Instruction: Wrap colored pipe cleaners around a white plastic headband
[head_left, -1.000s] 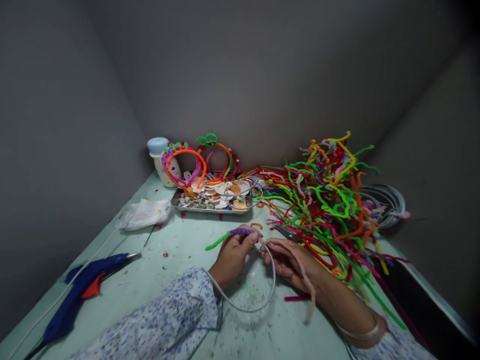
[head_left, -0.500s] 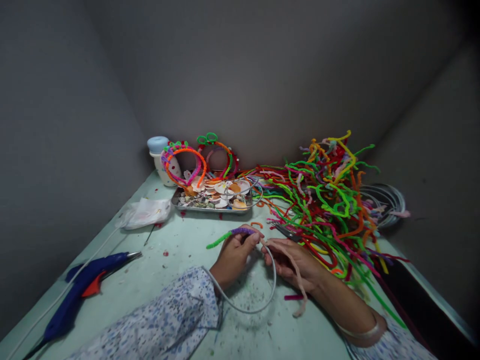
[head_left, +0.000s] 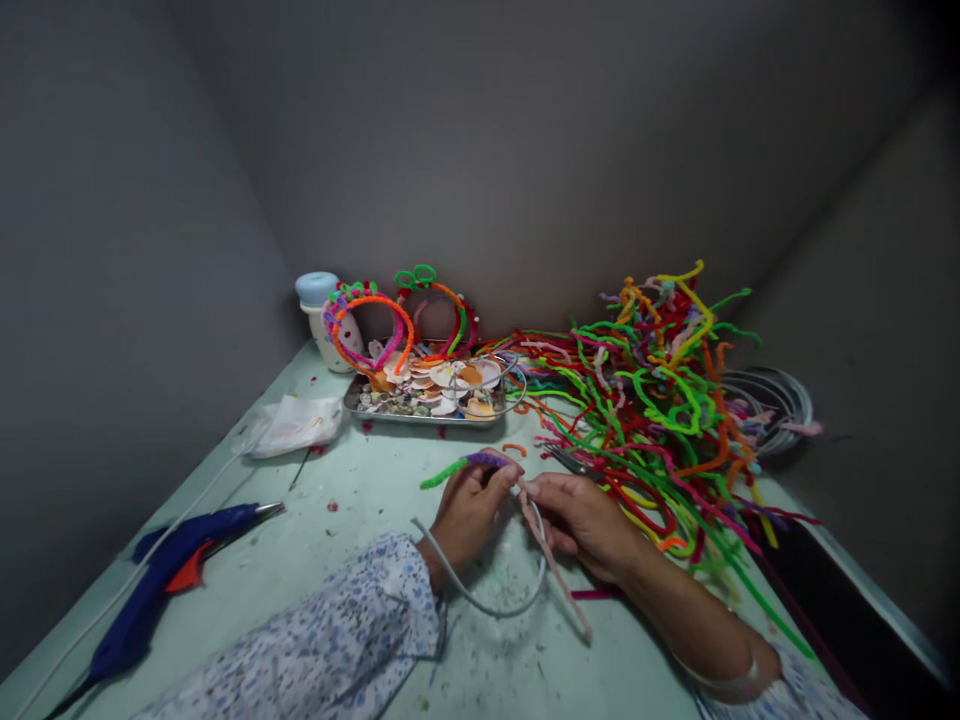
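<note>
My left hand (head_left: pixel 469 508) is closed round a wire headband (head_left: pixel 491 610), whose bare grey end curves down and back past my left wrist. Green and purple pipe cleaner (head_left: pixel 446 473) covers the part that sticks out beyond my left fingers. Close by, my right hand (head_left: pixel 581 520) pinches a pale pink pipe cleaner (head_left: pixel 559 572) against the wire, just where the purple wrapping stops. The loose pink tail hangs down and to the right, across the bare wire. My right fingertips partly hide the join.
Behind my hands stands a metal tray (head_left: pixel 427 420) of shells, with wrapped headbands (head_left: pixel 373 300) on it. A tangle of pipe cleaners (head_left: pixel 667 400) covers the right side, with pliers (head_left: pixel 570 460) at its edge. A blue glue gun (head_left: pixel 150 590) lies left, near a plastic bag (head_left: pixel 296 425).
The pink tail has swung from over my right hand to hang in front of the wire. My right fingers have closed in by the wire, and the headband has shifted slightly.
</note>
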